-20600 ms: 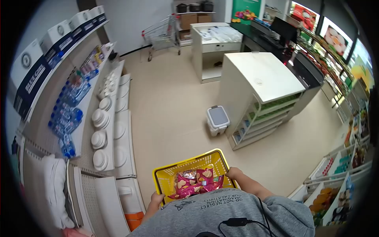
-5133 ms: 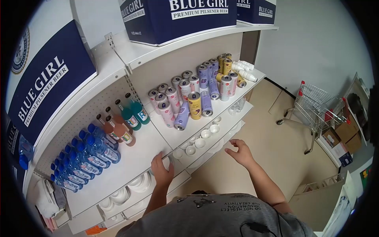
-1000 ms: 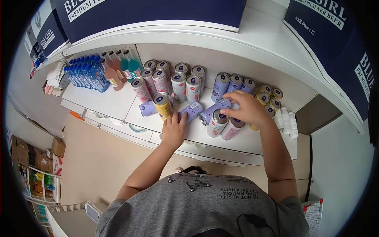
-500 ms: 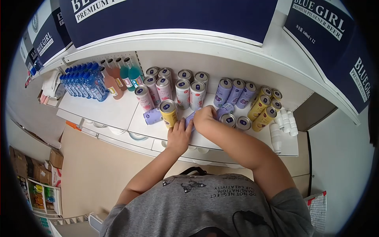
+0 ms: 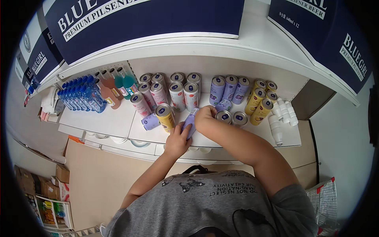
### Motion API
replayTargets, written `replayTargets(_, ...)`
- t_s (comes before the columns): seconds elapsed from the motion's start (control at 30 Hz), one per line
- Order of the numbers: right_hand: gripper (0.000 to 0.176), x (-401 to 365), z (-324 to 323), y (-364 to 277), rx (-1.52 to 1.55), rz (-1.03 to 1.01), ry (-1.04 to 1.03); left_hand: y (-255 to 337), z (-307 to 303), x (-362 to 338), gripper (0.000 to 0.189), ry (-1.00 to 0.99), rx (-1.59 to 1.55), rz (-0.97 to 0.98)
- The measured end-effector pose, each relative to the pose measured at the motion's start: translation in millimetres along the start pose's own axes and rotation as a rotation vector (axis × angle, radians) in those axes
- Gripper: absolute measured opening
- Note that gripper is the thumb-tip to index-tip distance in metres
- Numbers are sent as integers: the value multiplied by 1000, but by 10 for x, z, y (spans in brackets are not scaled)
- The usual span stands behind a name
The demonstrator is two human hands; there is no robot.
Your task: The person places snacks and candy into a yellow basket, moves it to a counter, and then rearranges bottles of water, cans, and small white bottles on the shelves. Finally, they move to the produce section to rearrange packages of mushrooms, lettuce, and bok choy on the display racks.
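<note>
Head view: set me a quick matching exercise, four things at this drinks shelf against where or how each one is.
Things:
1 blue bottles
2 lone yellow can
3 white bottles
4 left hand

Places or states:
A right end of the shelf
B on a lying purple can
C toward the shelf's left end
D upright, in front of the pink cans

Pairs: 1-C, 2-D, 3-A, 4-B.

White shelf [image 5: 118, 122]. Under fingers [image 5: 182, 129]: lying purple can [image 5: 190, 119]. Just left: yellow can [image 5: 165, 115] upright, lilac can [image 5: 150, 121] toppled. Beyond fingertips: can rows [image 5: 185, 93]. Far left blue bottles [image 5: 77, 98], far right white bottles [image 5: 282, 116].
</note>
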State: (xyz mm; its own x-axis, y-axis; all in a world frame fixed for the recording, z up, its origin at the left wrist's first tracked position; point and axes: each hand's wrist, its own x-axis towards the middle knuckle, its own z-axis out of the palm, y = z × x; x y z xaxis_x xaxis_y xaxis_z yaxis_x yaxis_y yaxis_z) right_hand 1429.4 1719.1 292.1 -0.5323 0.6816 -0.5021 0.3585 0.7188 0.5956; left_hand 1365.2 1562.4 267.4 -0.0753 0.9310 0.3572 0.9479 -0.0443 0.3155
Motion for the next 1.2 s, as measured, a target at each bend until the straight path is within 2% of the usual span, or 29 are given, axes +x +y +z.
replayTargets(0.03,15,61,76,-62,-1,-5,1,-7,-14,-5,61,-11,-32,-31)
replayTargets(0.1,20,85,182,-183,-70,9,179,-17,-22,-48,61,-22,-65,-77)
replayTargets(0.23,22,0,228,-282,-143,-6,249,-29,16,-131,65,19,-58,-103)
replayTargets(0.3,25,-29,241,-321,-46,134,359,-59,70,-136,67,28,-41,-93)
replayTargets(0.4,29,-25,272,-357,-10,176,386,-79,120,-161,72,71,-22,-62)
replayTargets(0.5,32,-31,281,-313,92,189,388,-69,103,-145,71,72,-92,-88)
replayTargets(0.57,34,-80,275,-266,89,193,381,-75,124,-171,69,112,-150,-98)
replayTargets(0.67,39,-109,300,-284,-12,199,383,-50,58,-156,67,74,-162,-130)
replayTargets(0.7,40,-136,276,-267,37,197,376,-59,46,-156,67,74,-157,-121)
replayTargets(0.83,36,-176,254,-228,84,170,373,-42,-25,-145,66,106,-147,-97)
replayTargets(0.97,35,-128,108,-167,139,253,384,-33,-102,-124,62,174,-220,-130)
replayTargets(1.03,32,-166,-103,24,265,217,250,-27,-147,-78,58,225,-210,-113)
replayTargets(1.1,26,-238,-230,288,366,220,309,40,-215,26,60,219,-193,-101)
replayTargets(1.2,38,-580,-434,875,525,119,179,79,-239,298,58,268,-198,-23)
